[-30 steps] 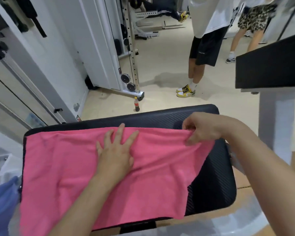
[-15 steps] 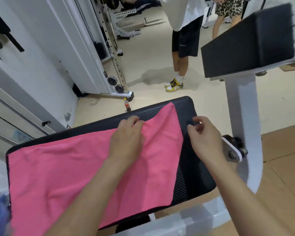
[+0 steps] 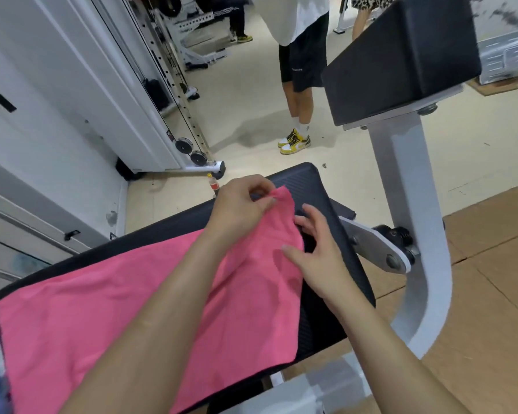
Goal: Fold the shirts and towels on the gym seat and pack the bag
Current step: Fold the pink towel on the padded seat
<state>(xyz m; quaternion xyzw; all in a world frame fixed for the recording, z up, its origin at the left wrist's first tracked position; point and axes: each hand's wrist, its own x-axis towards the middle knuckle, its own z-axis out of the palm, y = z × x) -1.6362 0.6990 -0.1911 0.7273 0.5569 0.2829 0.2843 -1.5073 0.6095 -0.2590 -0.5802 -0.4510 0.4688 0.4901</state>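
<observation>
black gym seat (image 3: 311, 182) carries a pink towel (image 3: 102, 309) spread across it. left hand (image 3: 237, 210) pinches the towel's corner near the seat's far edge. right hand (image 3: 320, 258) sits just beside that corner, fingers (image 3: 311, 218) loose and unclenched, thumb resting on the towel's edge.

No legible text, number or sign anywhere. Small white mark on black shorts (image 3: 307, 55): too small to read. Red label on bottle (image 3: 213, 184): blurred, no letters made out.
</observation>
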